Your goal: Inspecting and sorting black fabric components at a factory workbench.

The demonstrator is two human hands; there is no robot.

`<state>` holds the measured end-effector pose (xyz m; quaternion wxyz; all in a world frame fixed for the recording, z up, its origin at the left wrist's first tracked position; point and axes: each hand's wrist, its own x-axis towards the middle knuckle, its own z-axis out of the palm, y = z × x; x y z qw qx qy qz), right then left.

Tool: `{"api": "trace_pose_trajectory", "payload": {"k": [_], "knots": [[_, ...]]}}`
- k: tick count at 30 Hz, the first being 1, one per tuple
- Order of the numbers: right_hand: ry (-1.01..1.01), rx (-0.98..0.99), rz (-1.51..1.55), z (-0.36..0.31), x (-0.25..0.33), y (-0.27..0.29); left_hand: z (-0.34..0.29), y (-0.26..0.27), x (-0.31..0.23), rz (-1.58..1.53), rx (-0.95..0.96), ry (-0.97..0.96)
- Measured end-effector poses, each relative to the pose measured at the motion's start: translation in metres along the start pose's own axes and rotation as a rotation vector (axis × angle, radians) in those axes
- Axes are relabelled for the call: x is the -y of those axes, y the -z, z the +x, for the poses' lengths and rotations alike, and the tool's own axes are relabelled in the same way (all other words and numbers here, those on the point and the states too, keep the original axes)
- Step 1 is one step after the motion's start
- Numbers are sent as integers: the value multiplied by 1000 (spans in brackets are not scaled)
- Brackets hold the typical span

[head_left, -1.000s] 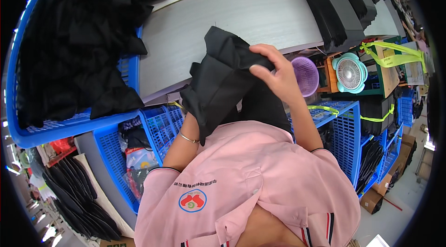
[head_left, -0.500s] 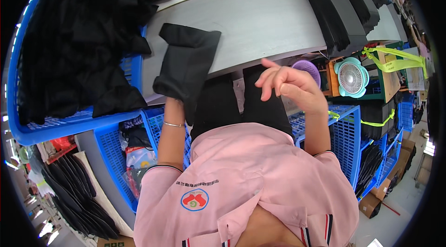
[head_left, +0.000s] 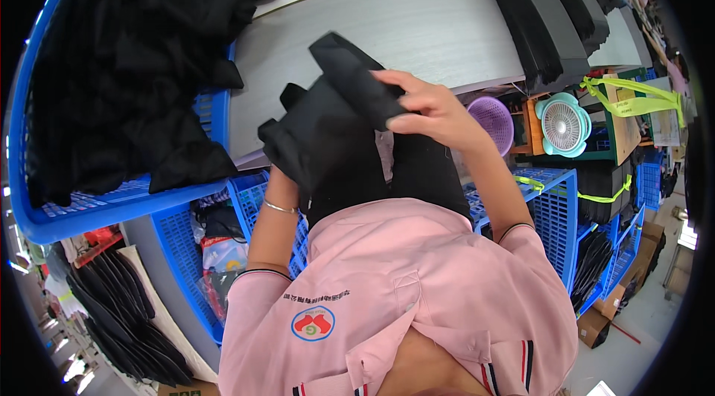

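Note:
A black cloth piece [head_left: 328, 124], partly folded and looking like a sewn tube or sleeve, is held above my lap at the near edge of the grey table. My right hand [head_left: 430, 109] pinches its upper right edge between thumb and fingers. On the other side, the cloth covers my left hand; only the left wrist [head_left: 280, 198] with a thin bangle comes out below it. Whether those covered fingers are spread or closed is hidden.
A blue crate [head_left: 216, 116] heaped with black cloth [head_left: 126, 68] stands at the left. Stacks of dark folded pieces [head_left: 555, 23] lie on the grey table [head_left: 439, 31] at the far right. A purple basket [head_left: 493, 126] and a mint-green fan [head_left: 564, 125] are to the right.
My right hand has come up and left and taken hold of the cloth's edge. The cloth has swung to the right and its upper part is turned and folded differently.

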<state>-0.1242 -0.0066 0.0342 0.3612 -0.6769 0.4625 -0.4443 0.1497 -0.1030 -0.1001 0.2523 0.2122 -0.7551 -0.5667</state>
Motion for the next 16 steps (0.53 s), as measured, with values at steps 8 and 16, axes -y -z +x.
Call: {"api": "trace_pose_trajectory", "payload": {"k": [8, 16], "knots": [[-40, -150, -48, 25, -13, 49, 36, -3, -7, -801, -245, 346], [-160, -776, -319, 25, -102, 64, 45, -32, -58, -465, -354, 398]]}}
